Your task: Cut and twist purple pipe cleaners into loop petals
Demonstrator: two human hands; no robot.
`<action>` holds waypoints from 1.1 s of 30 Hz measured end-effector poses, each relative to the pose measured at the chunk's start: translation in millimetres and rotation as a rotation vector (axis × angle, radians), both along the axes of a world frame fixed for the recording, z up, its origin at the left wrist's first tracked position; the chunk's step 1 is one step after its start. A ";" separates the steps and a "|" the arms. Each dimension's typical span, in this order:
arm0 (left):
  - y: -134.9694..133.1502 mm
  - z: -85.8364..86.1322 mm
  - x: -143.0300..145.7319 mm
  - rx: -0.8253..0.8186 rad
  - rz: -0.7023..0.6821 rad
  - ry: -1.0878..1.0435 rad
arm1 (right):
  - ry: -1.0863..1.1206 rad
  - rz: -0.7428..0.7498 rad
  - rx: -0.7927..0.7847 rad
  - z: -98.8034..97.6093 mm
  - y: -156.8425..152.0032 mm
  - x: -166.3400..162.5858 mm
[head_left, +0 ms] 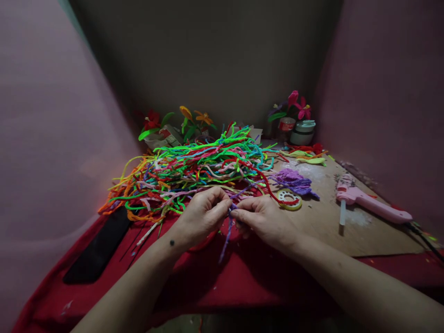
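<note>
My left hand [204, 213] and my right hand [264, 218] meet over the red cloth [215, 282], both pinched on a purple pipe cleaner [227, 233] that hangs down between them. The fingertips of the two hands almost touch. Just beyond them lies a big heap of coloured pipe cleaners [197, 171]. A bundle of purple pipe-cleaner pieces [294, 181] and a small tape roll [289, 199] lie to the right of the heap.
A pink glue gun [371, 206] rests on the wooden board [347, 231] at right, its cable running off right. Pipe-cleaner flowers [194, 118] and small jars [302, 132] stand at the back. A flat black object [99, 247] lies at left. Pink walls close both sides.
</note>
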State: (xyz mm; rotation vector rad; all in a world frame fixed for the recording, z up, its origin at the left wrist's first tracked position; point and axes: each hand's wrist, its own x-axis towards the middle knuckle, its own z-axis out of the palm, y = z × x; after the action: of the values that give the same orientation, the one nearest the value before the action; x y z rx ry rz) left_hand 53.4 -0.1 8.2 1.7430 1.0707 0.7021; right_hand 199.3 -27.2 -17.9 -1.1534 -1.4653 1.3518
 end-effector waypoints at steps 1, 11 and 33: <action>-0.3 0.1 0.4 -0.006 0.003 -0.003 | 0.029 -0.013 -0.026 -0.1 0.3 0.0; -0.8 3.2 3.2 -0.089 0.025 -0.154 | 0.155 0.032 -0.044 -5.2 4.7 1.7; 3.8 9.0 -0.6 -0.189 0.060 0.141 | -0.108 0.195 -0.185 -7.5 1.1 -1.4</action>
State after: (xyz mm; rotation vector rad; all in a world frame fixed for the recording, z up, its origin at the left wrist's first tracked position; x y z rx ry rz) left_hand 52.8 3.7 17.2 1.6216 1.2492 0.5026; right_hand 197.9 -26.1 -25.4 -1.2421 -1.5896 1.6081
